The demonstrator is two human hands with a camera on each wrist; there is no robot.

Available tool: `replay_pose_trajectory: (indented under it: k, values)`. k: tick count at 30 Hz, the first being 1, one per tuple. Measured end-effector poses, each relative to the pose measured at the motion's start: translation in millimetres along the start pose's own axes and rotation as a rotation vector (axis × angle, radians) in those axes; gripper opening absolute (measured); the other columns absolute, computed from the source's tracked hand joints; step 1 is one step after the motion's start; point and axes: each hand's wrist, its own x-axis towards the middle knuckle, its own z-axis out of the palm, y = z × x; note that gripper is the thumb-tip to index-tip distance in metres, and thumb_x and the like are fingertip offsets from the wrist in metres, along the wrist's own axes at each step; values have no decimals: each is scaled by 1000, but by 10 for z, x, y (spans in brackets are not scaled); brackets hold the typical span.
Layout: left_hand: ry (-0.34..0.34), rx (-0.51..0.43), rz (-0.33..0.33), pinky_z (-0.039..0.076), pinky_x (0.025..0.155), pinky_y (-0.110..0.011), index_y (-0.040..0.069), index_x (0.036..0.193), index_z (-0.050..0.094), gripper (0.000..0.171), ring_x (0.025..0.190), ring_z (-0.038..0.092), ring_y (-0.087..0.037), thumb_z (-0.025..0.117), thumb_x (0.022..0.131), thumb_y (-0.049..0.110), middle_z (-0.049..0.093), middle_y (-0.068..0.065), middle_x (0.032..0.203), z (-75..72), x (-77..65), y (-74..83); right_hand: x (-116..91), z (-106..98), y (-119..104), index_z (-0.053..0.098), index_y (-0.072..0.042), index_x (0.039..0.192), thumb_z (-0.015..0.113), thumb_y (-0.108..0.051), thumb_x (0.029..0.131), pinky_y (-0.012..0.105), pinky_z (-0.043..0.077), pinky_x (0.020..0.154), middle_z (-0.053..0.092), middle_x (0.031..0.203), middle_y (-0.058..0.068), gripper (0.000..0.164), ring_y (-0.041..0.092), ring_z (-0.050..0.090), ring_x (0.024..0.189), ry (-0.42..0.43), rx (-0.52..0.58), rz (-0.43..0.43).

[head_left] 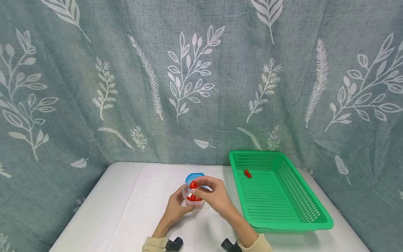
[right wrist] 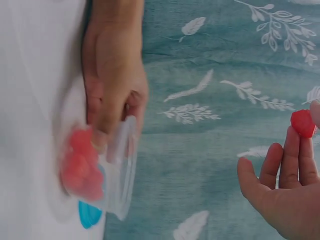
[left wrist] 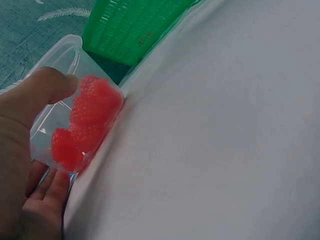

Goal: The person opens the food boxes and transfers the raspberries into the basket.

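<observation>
A grey-green leaf-print curtain (head_left: 201,87) hangs behind the tub, and a white-covered table (head_left: 132,203) spreads beneath it. The clear tub (left wrist: 89,64) stands roughly upright, its open top leaving the red pieces (left wrist: 97,107) at its bottom within reach. The left hand (head_left: 177,206) grips its wall, thumb on one side and fingers round another, probably to steady something so light. Above the tub's mouth, the right hand (head_left: 217,196) pinches one red berry (head_left: 193,184) between thumb and fingertips; a piece that small leaves room for little more than a fingertip hold, and the other fingers seem kept out of the way. Just beyond the tub lies a blue lid (head_left: 194,175), apart from the rim, so nothing covers the opening. To the tub's right sits a green basket (head_left: 283,199), near enough for the right arm, with two stray bits (head_left: 247,174) on its floor, toward the tub's side.
</observation>
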Motion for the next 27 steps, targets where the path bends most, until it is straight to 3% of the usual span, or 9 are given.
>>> replay_pose_trajectory:
  k: [6,16,22,24,27]
  values:
    - [2,14,16,35,119,-48,-5,152,39,89,144,44,-37,85,77,2,47,-22,154,-13,-2,-3,-83,-203,-151,71,0,113,78,-8,88,30,56,102,71,109,10,26,16,65,105,-14,-5,-7]
    - [43,34,-11,37,117,-43,-2,149,46,86,143,45,-37,88,74,3,55,-18,148,9,-37,-32,-141,-647,-313,68,3,119,79,-9,88,29,59,96,74,108,3,34,17,70,102,3,9,-29]
    - [34,1,2,38,117,-43,-5,150,43,87,143,45,-39,87,74,-2,52,-22,149,8,-36,-30,-98,-1002,-470,65,3,130,74,-13,94,26,59,93,74,113,-5,40,8,67,109,37,-81,-44]
    - [31,1,1,38,117,-43,-5,150,43,87,143,45,-39,87,74,-2,52,-21,150,9,-34,-26,-71,-1125,-517,64,0,134,71,-15,96,21,57,81,73,115,-8,41,5,65,99,61,-115,-44]
    - [33,19,-2,37,117,-44,-3,149,45,86,143,45,-37,87,75,1,53,-19,149,15,-32,-22,-22,-1302,-546,60,-1,139,67,-18,99,17,55,80,71,119,-11,44,1,64,100,96,-138,-37]
